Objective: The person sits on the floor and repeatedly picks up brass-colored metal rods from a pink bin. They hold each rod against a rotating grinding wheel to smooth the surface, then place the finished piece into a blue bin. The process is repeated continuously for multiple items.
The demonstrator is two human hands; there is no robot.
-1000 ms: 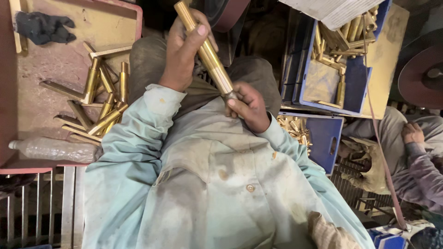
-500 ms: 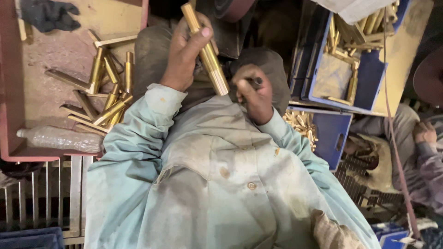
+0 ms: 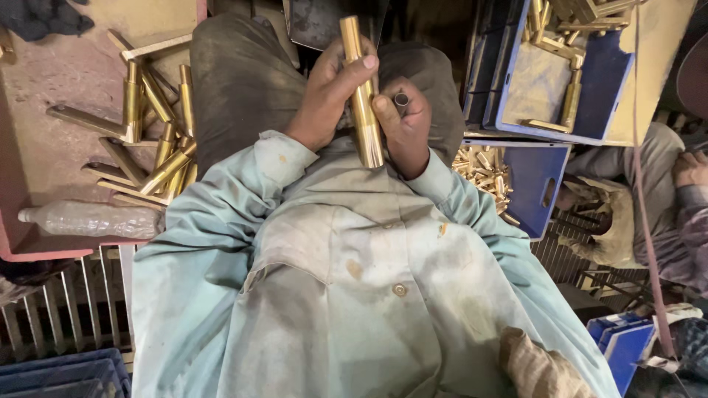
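Note:
My left hand (image 3: pixel 327 97) is wrapped around a long brass tube (image 3: pixel 363 110), which stands almost upright over my lap. My right hand (image 3: pixel 408 127) sits just right of the tube's lower end, its thumb pressed against the brass. In its fingers is a small grey metal sleeve (image 3: pixel 402 100), open end up. Both hands are close together above my pale green shirt (image 3: pixel 354 280).
A red tray (image 3: pixel 44 250) on my left holds several brass pieces (image 3: pixel 151 133) and a clear plastic bottle (image 3: pixel 88 220). Blue crates (image 3: pixel 612 81) with brass parts stand at the right, one (image 3: pixel 535 177) with small brass bits. Another person (image 3: pixel 682 199) sits at the far right.
The brass tube has swung from a slant to nearly upright. My right hand has come up beside it with the small grey sleeve.

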